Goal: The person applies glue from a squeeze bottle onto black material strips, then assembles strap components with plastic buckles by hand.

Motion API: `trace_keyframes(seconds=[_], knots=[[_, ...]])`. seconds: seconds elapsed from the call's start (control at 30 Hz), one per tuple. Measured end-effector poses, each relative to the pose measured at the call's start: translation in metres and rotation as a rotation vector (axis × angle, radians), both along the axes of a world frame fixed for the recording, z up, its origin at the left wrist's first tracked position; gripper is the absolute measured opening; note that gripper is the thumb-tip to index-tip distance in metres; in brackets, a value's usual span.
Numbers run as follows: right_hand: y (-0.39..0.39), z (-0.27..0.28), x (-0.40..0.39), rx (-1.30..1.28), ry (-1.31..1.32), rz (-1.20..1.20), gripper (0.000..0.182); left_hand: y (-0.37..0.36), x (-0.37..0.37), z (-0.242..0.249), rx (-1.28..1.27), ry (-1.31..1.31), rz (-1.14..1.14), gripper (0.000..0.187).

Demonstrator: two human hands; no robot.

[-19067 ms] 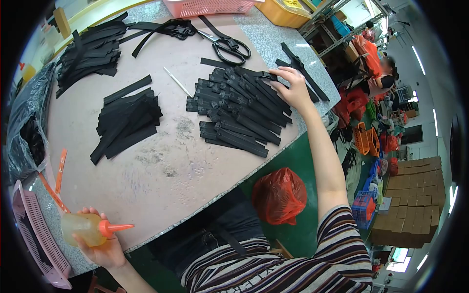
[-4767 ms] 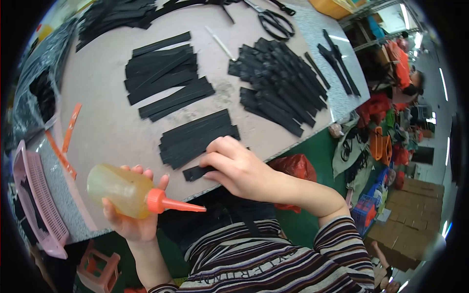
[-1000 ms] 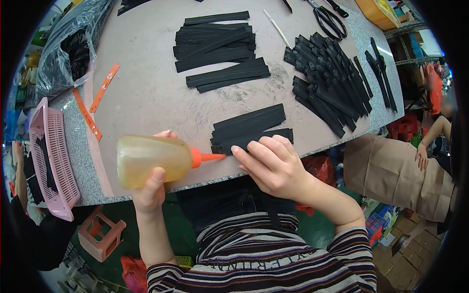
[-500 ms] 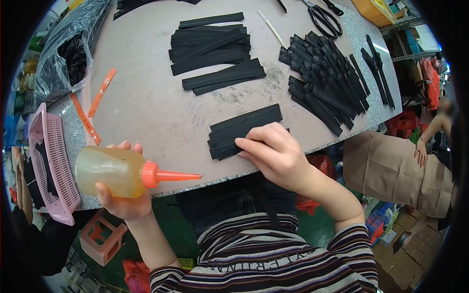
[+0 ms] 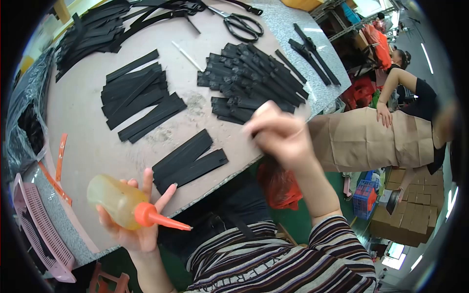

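Observation:
My left hand grips a squeeze bottle of yellowish liquid with an orange nozzle, which points right and slightly down. Two of its fingers stretch out past the bottle, close to the lower end of a small group of black strips near the table edge. Motion smears my right hand, raised above the table edge beside a large overlapping pile of black strips. Its fingers look curled, but whether they hold anything cannot be made out.
More black strips lie on the table, with scissors and a thin white stick beyond. A pink basket stands at left, near orange strips. Another person's hand rests on brown cloth at right.
My right hand has left the near group of strips and moved right toward the large pile. That group now lies fanned apart. Two left fingers have extended, and the head view has turned.

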State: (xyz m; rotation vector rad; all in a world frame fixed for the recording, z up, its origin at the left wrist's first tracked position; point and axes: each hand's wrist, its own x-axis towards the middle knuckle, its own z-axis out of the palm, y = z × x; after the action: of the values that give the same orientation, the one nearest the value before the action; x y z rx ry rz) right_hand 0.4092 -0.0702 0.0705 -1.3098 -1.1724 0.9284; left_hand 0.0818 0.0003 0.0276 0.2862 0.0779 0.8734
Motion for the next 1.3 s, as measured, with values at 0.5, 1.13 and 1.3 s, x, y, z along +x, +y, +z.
trace_keyframes(seconds=[0.5,1.13,1.3], knots=[[-0.001,-0.026,-0.078,0.451,-0.952,0.314,0.034,-0.006,-0.065,0.004,0.312,0.926,0.626,0.075],[0.007,-0.051,-0.107,0.443,-1.075,0.306,0.045,-0.006,-0.058,-0.007,0.426,1.0,0.507,0.069],[0.011,-0.047,-0.105,0.434,-0.999,0.316,0.042,-0.007,-0.072,-0.011,0.288,0.891,0.669,0.07]])
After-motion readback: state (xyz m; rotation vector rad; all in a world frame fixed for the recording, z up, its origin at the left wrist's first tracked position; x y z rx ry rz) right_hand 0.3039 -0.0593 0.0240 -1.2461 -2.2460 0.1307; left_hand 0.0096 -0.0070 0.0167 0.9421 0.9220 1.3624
